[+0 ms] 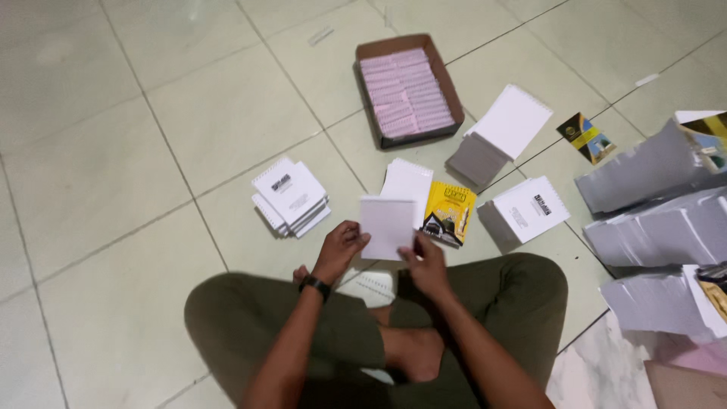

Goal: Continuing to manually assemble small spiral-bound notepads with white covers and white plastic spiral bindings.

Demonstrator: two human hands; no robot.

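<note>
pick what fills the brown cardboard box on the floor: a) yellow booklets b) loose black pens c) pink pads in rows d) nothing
c: the brown cardboard box at the top of the view holds pink pads packed in rows, while the only yellow booklet lies on the tiles near the hands.

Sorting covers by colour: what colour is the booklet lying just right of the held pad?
Yellow with a dark design, the booklet; head view.

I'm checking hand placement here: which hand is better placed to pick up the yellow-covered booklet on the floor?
Probably the right hand: it grips the small white paper pad right beside the yellow-covered booklet. The left hand holds the pad's far edge.
</note>
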